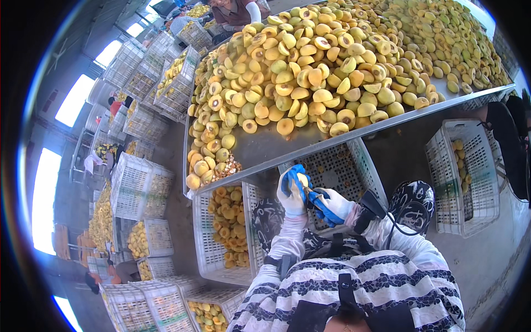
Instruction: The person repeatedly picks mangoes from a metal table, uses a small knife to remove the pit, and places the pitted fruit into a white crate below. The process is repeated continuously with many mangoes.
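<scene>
My left hand [292,192], in a white glove with blue coating, is closed around a yellow peach half [302,179] in front of the table edge. In a matching glove, my right hand [331,207] has its fingers wrapped round a small thin hand tool [307,190]. The tool's tip meets the fruit; its exact shape is too small to tell. Both hands are above a grey-white plastic crate [362,160] between my knees. Beyond them, a heap of halved yellow peaches [310,72] covers much of the metal table [265,145].
At my left stands a white crate [203,243] of peach halves. Another crate [470,221] with some fruit sits at the right. Loose pits [228,167] lie at the table's near left corner. Stacked crates [141,188] line the left side. A person [235,14] works across the table.
</scene>
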`<state>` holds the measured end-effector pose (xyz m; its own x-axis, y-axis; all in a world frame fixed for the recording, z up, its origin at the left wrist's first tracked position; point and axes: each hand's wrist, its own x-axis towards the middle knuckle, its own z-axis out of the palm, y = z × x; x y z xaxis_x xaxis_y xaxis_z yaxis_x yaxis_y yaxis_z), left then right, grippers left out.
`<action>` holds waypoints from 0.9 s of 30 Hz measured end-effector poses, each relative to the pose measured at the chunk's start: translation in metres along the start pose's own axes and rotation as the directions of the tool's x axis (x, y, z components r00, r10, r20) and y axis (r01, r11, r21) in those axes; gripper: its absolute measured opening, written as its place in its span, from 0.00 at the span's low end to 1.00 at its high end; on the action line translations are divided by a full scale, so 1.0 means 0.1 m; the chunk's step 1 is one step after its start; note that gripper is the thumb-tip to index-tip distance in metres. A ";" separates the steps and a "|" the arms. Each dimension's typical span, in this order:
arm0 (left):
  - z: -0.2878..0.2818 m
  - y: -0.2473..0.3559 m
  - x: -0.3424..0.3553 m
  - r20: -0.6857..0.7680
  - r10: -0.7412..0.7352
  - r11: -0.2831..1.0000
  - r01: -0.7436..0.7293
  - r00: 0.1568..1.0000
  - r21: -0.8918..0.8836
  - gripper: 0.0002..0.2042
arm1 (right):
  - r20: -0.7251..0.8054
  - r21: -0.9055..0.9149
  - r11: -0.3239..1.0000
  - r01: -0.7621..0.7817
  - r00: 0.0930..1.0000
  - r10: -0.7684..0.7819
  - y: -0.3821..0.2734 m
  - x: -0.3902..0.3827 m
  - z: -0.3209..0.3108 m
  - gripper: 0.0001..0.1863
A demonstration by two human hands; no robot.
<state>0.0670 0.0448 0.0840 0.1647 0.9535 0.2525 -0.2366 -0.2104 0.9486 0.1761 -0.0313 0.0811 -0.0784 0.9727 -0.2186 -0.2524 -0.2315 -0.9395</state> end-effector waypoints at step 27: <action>-1.18 0.58 1.07 0.097 0.309 0.289 -0.191 0.946 0.938 0.10 | -0.277 0.725 0.689 -0.010 0.911 0.304 0.88 0.18 -0.82 0.25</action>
<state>-0.0425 0.1597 0.1436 0.1758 0.8160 0.5506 0.7986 -0.4453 0.4049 0.2313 -0.0328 -0.0270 0.1191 0.8211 -0.5582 -0.8722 -0.1822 -0.4540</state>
